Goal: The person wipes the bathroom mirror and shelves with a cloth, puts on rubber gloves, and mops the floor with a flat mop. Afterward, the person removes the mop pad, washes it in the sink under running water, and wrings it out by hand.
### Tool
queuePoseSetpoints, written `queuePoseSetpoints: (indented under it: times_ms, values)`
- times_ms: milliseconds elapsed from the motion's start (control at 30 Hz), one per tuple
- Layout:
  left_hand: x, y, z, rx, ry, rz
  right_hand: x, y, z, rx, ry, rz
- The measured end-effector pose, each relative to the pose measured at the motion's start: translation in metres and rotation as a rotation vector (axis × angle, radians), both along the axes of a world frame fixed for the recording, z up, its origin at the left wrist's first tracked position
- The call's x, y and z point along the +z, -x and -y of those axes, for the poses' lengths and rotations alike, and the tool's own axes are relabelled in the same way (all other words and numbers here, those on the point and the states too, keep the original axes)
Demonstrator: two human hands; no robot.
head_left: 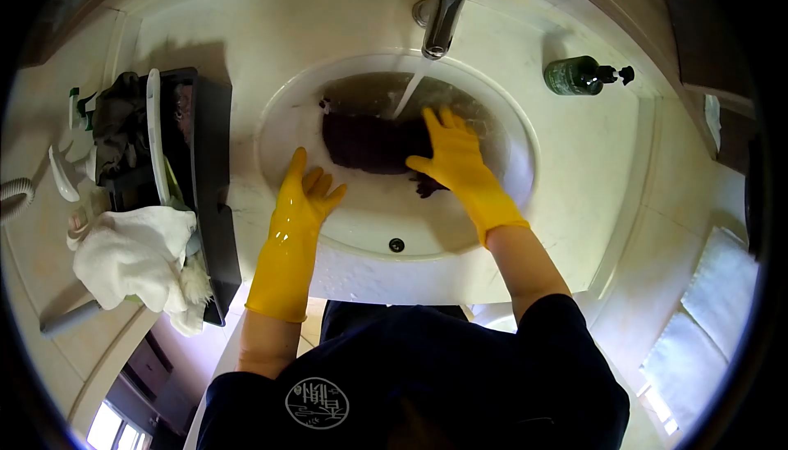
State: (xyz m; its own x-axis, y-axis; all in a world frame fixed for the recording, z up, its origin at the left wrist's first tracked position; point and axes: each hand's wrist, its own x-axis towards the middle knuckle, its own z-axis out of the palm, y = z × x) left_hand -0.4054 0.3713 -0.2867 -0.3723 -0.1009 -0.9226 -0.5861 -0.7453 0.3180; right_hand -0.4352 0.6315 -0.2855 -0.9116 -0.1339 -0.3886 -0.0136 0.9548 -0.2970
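A dark purple cloth (pixel 361 142) lies wet in the white oval sink (pixel 361 228), under a stream of water from the chrome faucet (pixel 443 19). Murky water stands around the cloth. My right hand (pixel 451 154), in a yellow rubber glove, rests with spread fingers on or just over the cloth's right end. At the sink's left rim is my left hand (pixel 304 195), also gloved in yellow, its fingers apart and nothing in them. It is a little to the left of the cloth, not touching it.
A green pump bottle (pixel 573 76) stands on the counter at the right. On the left sits a dark caddy (pixel 215 204) holding a white cloth (pixel 135 257), a dark cloth (pixel 121 126) and a white-handled item. The overflow hole (pixel 396 245) is on the sink's near wall.
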Motion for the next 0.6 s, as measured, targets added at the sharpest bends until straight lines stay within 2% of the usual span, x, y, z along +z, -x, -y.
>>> queuePoseSetpoints:
  times_ms: [67,133,167,200,267,300,333,367,400,467,533,567,600]
  values:
    - [-0.001,-0.004,-0.001,-0.005,0.001,-0.026,-0.024,0.004,0.017,0.077,0.004,-0.002]
    - [-0.004,-0.001,-0.002,-0.017,0.009,-0.052,-0.036,0.014,0.029,0.269,-0.049,0.155]
    - [-0.005,0.001,-0.003,-0.033,0.019,-0.048,-0.051,0.019,0.023,0.038,0.204,0.154]
    - [-0.006,0.004,-0.005,-0.049,0.027,-0.043,-0.068,0.027,0.026,0.039,0.206,0.152]
    - [-0.010,0.019,-0.012,-0.080,-0.056,-0.048,-0.092,0.040,0.035,-0.492,0.387,0.303]
    - [-0.013,0.028,-0.015,-0.114,-0.141,-0.050,-0.066,0.029,0.039,-0.440,0.709,0.085]
    - [-0.019,0.037,-0.017,-0.118,-0.145,-0.053,-0.051,0.019,0.038,-0.369,0.929,0.179]
    - [-0.029,0.041,-0.019,-0.127,-0.301,-0.012,-0.036,0.009,0.036,-0.289,1.145,0.279]
    - [-0.036,0.042,-0.021,-0.131,-0.457,0.032,-0.002,0.000,0.038,-0.252,1.130,0.361]
    - [-0.036,0.039,-0.022,-0.093,-0.421,0.004,0.059,-0.011,0.042,-0.125,1.076,0.490]
    - [-0.045,0.029,-0.018,-0.063,-0.376,-0.023,0.056,-0.037,0.047,0.175,1.037,0.252]
    - [-0.060,0.018,-0.015,-0.199,-0.522,-0.111,0.060,-0.042,0.049,0.172,1.058,0.259]
    - [-0.031,0.020,-0.025,-0.338,-0.669,-0.201,0.065,-0.045,0.052,0.168,1.076,0.265]
